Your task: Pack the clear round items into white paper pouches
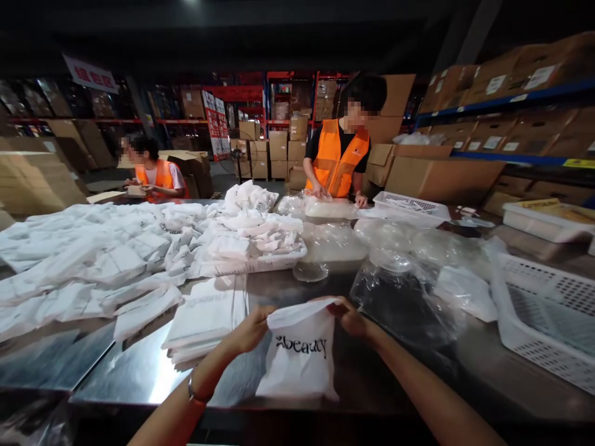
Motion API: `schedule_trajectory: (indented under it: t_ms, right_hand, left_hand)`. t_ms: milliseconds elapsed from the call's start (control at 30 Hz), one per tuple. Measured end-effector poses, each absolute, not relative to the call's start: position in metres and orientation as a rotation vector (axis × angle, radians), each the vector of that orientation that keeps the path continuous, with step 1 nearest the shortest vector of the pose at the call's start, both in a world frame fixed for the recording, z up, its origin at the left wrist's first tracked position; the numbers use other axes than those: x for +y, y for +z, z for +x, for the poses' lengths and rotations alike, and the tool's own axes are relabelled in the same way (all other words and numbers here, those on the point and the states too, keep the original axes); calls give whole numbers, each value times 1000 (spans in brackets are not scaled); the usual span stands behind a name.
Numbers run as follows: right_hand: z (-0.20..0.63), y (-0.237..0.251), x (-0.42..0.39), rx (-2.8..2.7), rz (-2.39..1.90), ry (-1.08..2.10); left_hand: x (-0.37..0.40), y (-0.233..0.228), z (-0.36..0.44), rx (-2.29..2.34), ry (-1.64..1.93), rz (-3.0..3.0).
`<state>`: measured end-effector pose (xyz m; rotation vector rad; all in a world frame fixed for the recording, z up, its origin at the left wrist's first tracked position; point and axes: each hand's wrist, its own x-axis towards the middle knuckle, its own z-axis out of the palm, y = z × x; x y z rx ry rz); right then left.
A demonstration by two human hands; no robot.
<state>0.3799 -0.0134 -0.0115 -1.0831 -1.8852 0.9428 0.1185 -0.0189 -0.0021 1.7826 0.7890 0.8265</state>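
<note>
White bag (pixel 300 359) pinched at top between left hand (pixel 251 328), right hand (pixel 351 319).

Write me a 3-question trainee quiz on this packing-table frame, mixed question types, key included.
1. True or false: both the left hand and the right hand grip the top edge of the white bag.
2. What lies directly left of the white bag on the table? A) stack of flat white bags B) cardboard box C) scissors
3. How many co-workers in orange vests are across the table?

Key:
1. True; each hand holds one top corner.
2. A
3. Two: one co-worker standing by the clear plastic bags, one seated co-worker at far left.
</note>
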Motion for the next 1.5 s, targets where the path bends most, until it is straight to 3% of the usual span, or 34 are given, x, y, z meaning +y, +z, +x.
schedule_trajectory:
  t_ms: [167, 433, 633, 833, 967, 1233, 1500]
  right_hand:
    - [395, -10, -10, -2071, -860, 1018]
    - [405, -77, -20, -2525, -687, 698]
    - [405, -88, -38, -2333, -808, 850]
    - [383, -108, -56, -1762, -1185, 783]
    - [364, -112, -47, -1434, -1410, 715]
    - [357, -112, -36, -1417, -1633, 368]
    - [360, -118, -31, -1473, -1735, 277]
  left_hand:
    - [-4, -6, 118, 595, 681, 2047]
    - [8, -77, 115, 560, 195, 2303]
    - [-16, -75, 115, 623, 335, 2227]
    - [-53, -107, 136, 1088, 1154, 1762]
    - [-53, -114, 156, 1409, 1333, 1506]
    - [-42, -110, 162, 1651, 1240, 1568]
    - [-43, -107, 162, 1994, 798, 1845]
